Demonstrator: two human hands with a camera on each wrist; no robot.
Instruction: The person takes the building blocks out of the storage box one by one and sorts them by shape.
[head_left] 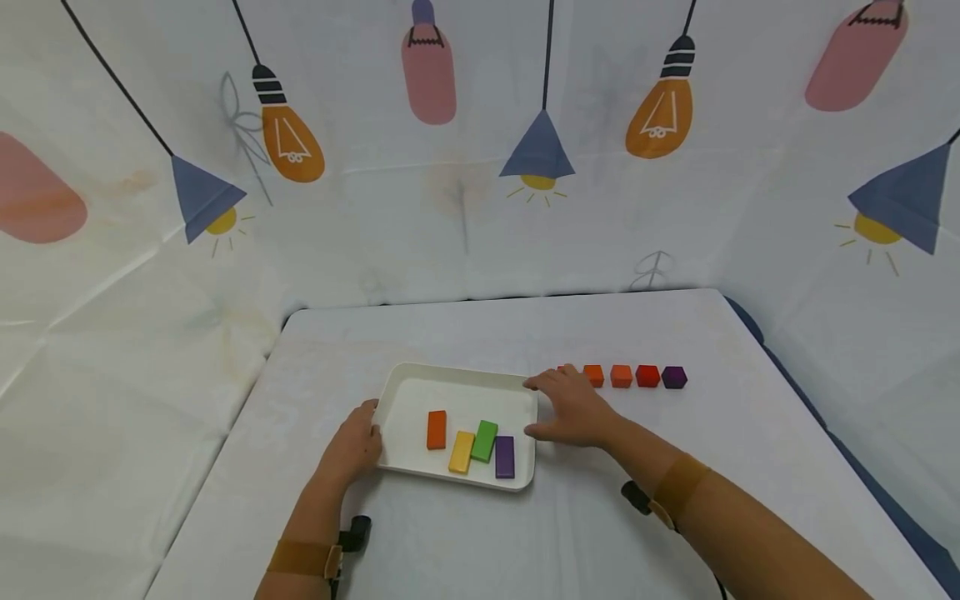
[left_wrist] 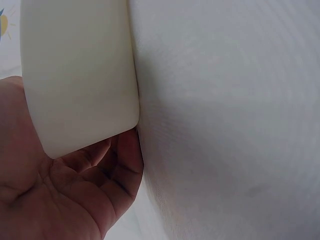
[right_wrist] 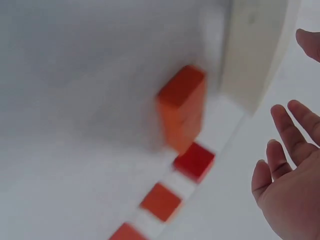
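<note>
A shallow white tray (head_left: 405, 396) lies on the table with an orange block (head_left: 437, 430), a yellow block (head_left: 461, 452), a green block (head_left: 484, 441) and a purple block (head_left: 505, 457) in it. My left hand (head_left: 352, 446) grips the tray's left end, its fingers curled at the lower edge in the left wrist view. Over at the right rim, my right hand (head_left: 573, 412) has thumb and fingers spread apart, holding nothing. In the right wrist view, another orange block (right_wrist: 182, 110) stands on the table outside the tray; in the head view, the right hand hides it.
Right of the tray, a row runs along the table: orange cubes (head_left: 592, 376), a red cube (head_left: 647, 376) and a dark purple piece (head_left: 674, 377). The right hand partly covers its left end. A white cloth wall (head_left: 465, 225) with printed lamps rises behind the table.
</note>
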